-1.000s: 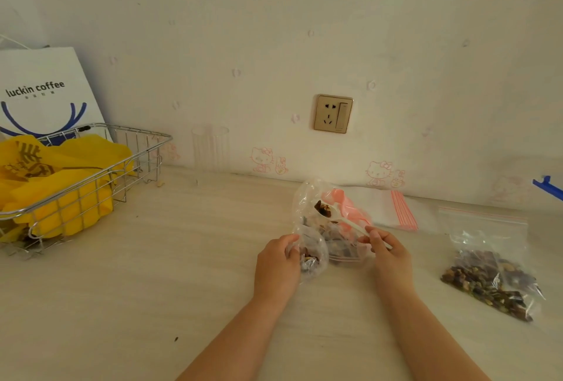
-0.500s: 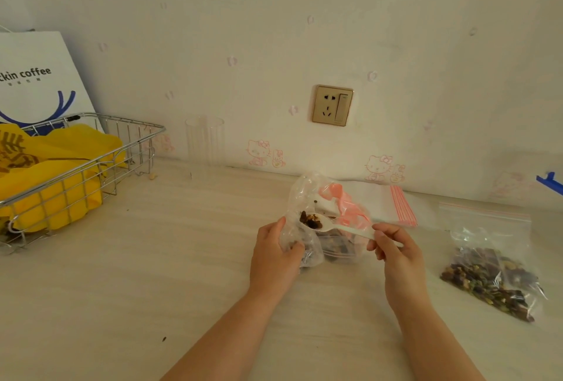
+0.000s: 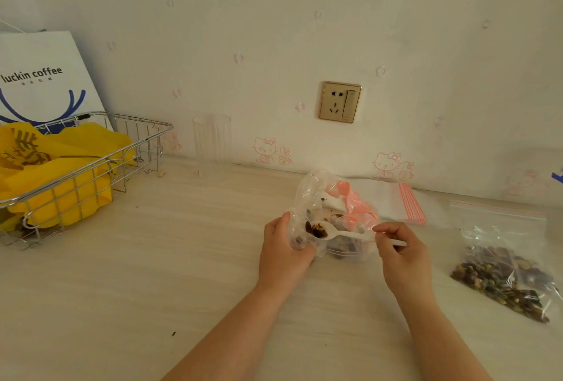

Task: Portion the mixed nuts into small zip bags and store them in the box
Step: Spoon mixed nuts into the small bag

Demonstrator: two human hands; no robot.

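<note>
One spoon (image 3: 338, 232), two filled zip bags (image 3: 505, 271)

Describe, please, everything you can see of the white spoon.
The spoon looks like thin white plastic, one piece with a small oval bowl and a slim straight handle. It lies roughly level, bowl pointing left, carrying a small heap of brown nuts. The right hand pinches the handle near its end. The bowl sits at the mouth of a small clear bag, which the left hand grips.

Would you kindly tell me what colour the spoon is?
White; the spoon, loaded with nuts, shows best in the head view.
</note>
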